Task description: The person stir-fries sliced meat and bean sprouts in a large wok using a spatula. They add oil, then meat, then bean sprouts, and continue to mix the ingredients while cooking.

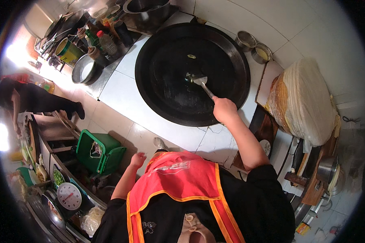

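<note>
My right hand [225, 110] grips the handle of a metal spatula [200, 80], whose blade rests on the dark surface of a large round griddle pan [182, 104]. Near the blade lies a small pale scrap [187, 74], and another small pale ring-like piece [191, 56] lies farther back in the pan. Low beside the red apron [182, 176], my left hand [138, 159] hangs with its fingers curled; whether anything is between them cannot be told.
Two small metal cups [246, 40] [262, 53] stand right of the pan. Sauce bottles [108, 42] and a metal bowl [83, 69] are at left. Plastic-wrapped stacked flatbreads [307, 100] sit at right. A green bin [102, 152] stands below; another person [39, 95] bends over at far left.
</note>
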### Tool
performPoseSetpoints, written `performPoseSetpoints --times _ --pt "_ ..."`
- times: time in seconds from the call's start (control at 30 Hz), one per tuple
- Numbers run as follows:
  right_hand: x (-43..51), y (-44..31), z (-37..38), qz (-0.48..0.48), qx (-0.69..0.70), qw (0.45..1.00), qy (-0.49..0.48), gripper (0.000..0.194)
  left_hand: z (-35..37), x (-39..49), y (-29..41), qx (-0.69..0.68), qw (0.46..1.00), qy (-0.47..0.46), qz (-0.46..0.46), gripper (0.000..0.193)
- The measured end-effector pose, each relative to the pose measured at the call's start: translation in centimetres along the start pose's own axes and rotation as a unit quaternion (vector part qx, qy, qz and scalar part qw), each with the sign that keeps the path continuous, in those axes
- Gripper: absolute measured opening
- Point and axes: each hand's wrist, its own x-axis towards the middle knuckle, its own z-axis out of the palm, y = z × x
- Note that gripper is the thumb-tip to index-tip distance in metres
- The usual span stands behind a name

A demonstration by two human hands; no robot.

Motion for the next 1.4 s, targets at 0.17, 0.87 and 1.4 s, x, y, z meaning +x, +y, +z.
performPoseSetpoints --times 0.17,0.87,1.4 --pt "2.0 -0.8 0.3 0.000 0.014 1.000 0.007 0.028 2.1 -3.7 -10.6 0.046 0.987 -0.089 -0.127 0.029" --pt "-2.5 0.9 -0.7 0.010 -0.048 0.998 -0.046 0.036 -3.1 -2.1 -5.2 -0.110 0.988 0.030 -0.102 0.032" --pt "4.8 -6.3 -0.6 0.050 0.050 0.997 0.027 0.032 -4.4 0.6 -4.9 -0.099 0.994 0.022 -0.034 0.033"
